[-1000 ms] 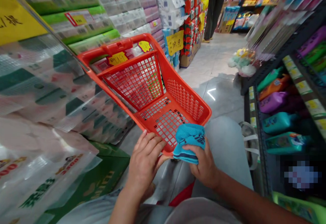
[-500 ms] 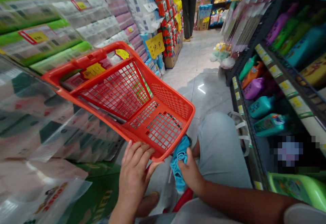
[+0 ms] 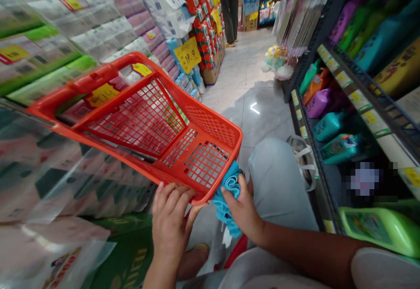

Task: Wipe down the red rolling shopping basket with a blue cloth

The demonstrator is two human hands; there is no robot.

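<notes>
Turquoise cloth [image 3: 222,209] gripped at the near edge of a red shopping cart [image 3: 179,166]

The cloth is bunched lengthwise, its long axis running from the cart's near short edge down toward the person's lap, where a small white tag [image 3: 226,237] hangs at the lower end. The right hand [image 3: 243,210] is closed on it, thumb laid over the front; most of the cloth lies to the left of that hand, outside the cart. It is soft, textured fabric, gathered into ruffled folds. Whether it touches the cart's edge is unclear.

The left hand [image 3: 172,212] grips the rim beside the cart's near-left corner, fingers curled over the top and thumb underneath. The cart is moulded plastic with latticed walls and floor; its long axis slants from that near end up to the left, toward its smooth handle bar [image 3: 75,83]. A mesh panel [image 3: 138,118] leans across inside the handle end.

Right of the cart, plastic bottles [image 3: 328,127] line a dark shelf. Beyond its far side stand film-wrapped packs [image 3: 160,13] and a yellow price sign [image 3: 187,56]; farther off, a person [image 3: 228,8] stands on glossy tiles.
</notes>
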